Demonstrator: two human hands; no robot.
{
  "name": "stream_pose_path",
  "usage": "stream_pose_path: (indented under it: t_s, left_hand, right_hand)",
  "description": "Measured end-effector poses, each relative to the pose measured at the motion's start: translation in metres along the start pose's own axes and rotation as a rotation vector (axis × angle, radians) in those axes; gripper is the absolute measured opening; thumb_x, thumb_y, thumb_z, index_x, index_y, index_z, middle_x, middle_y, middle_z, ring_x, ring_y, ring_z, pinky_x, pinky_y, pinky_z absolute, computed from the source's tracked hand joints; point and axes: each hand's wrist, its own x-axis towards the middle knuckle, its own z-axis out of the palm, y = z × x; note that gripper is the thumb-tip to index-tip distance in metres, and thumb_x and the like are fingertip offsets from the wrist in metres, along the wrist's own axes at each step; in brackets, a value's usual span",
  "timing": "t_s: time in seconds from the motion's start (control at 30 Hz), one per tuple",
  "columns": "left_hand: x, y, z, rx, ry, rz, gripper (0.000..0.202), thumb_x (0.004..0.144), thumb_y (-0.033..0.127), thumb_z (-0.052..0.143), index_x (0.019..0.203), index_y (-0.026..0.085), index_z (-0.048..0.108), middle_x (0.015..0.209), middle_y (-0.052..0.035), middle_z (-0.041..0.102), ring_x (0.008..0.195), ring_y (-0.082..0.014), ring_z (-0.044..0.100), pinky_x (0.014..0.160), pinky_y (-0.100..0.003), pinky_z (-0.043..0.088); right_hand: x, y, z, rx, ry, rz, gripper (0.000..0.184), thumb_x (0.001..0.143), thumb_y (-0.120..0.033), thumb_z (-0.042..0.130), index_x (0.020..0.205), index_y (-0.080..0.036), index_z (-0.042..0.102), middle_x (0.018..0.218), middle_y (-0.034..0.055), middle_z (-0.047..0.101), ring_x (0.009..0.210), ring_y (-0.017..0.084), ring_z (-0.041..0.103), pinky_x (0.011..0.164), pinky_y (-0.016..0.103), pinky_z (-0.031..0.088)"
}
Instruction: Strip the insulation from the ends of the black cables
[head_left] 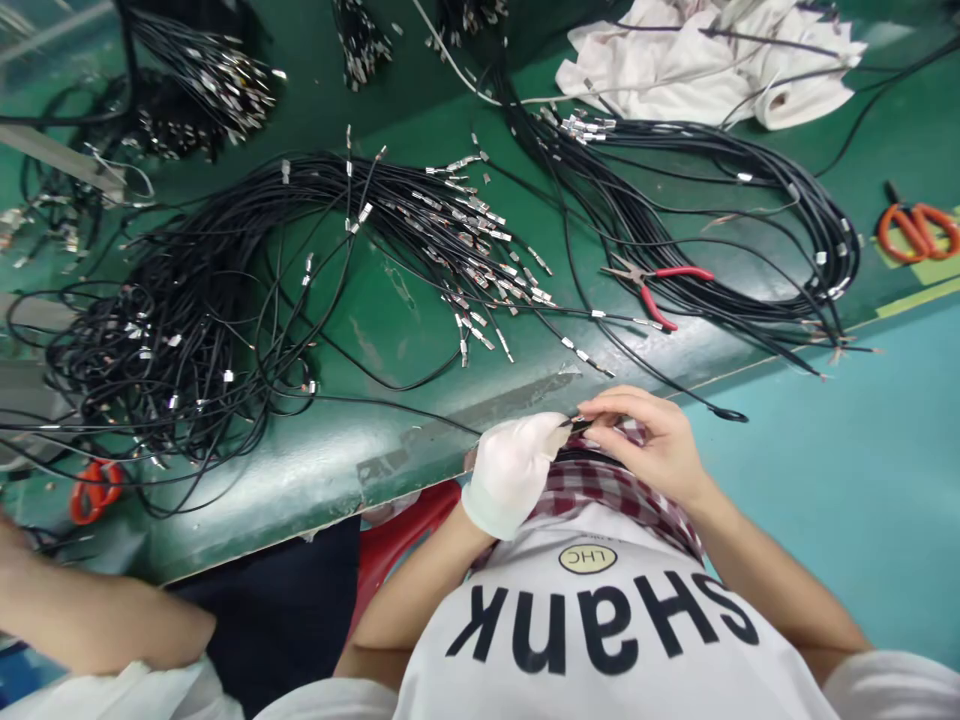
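Note:
My left hand (514, 468), in a white glove, is closed around a thin black cable just below the table's front edge. My bare right hand (649, 440) pinches the same cable's end (579, 424), where a small metal terminal shows between the fingertips. Both hands meet close to my body, over a plaid cloth on my lap. On the green table (390, 330) above them lies a spread of black cables with metal terminals (480, 250).
Red-handled pliers (654, 288) lie on the cables at right. Orange scissors (916, 230) sit at far right, another orange pair (96, 488) at front left. A white cloth (712, 60) lies at the back. Another person's forearm (97, 620) reaches in at lower left.

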Motion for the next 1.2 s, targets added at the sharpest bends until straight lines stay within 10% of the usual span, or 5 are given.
stream_pose_path:
  t_s: [0.3,0.57,0.7,0.83,1.2]
  left_hand:
    - [0.003,0.002,-0.001,0.008,-0.057,0.008,0.025,0.100,0.031,0.050,0.102,0.019,0.072,0.094,-0.0051,0.078,0.083,-0.0183,0.074,0.080,-0.028,0.057]
    - [0.001,-0.003,-0.004,-0.065,-0.064,-0.090,0.021,0.097,0.028,0.055,0.101,0.021,0.074,0.095,-0.0027,0.078,0.084,-0.0176,0.073,0.080,-0.026,0.056]
    - [0.004,0.005,-0.005,-0.085,-0.091,-0.086,0.017,0.094,0.025,0.059,0.096,0.022,0.075,0.097,-0.0019,0.078,0.085,-0.0171,0.073,0.080,-0.025,0.056]
    - [0.005,0.014,-0.009,-0.132,-0.079,-0.143,0.020,0.094,0.023,0.058,0.104,0.023,0.075,0.104,-0.0014,0.077,0.094,-0.0172,0.073,0.087,-0.026,0.056]
    - [0.006,0.022,-0.017,-0.310,-0.104,-0.186,0.022,0.095,0.022,0.056,0.107,0.022,0.075,0.107,-0.0009,0.076,0.098,-0.0155,0.071,0.092,-0.025,0.054]
  right_hand:
    - [0.007,0.001,-0.001,-0.188,-0.105,-0.203,0.013,0.092,-0.019,0.063,0.100,-0.026,0.071,0.094,0.0017,0.075,0.087,0.018,0.069,0.079,0.035,0.054]
    - [0.065,0.015,-0.101,-0.739,0.196,-0.144,0.027,0.090,-0.035,0.066,0.114,-0.022,0.066,0.121,0.0116,0.066,0.116,0.029,0.060,0.102,0.048,0.046]
    - [0.095,0.028,-0.124,-1.055,-0.014,-0.091,0.064,0.080,-0.046,0.074,0.133,-0.016,0.056,0.137,0.0191,0.056,0.126,0.039,0.051,0.103,0.057,0.040]
    - [0.107,0.029,-0.117,-1.215,-0.119,-0.097,0.063,0.078,-0.039,0.072,0.132,-0.012,0.056,0.127,0.0213,0.058,0.113,0.042,0.056,0.093,0.056,0.044]
    - [0.095,0.006,-0.125,-0.811,-0.033,-0.098,0.036,0.097,-0.037,0.051,0.120,-0.010,0.060,0.111,0.0147,0.066,0.105,0.024,0.060,0.092,0.041,0.043]
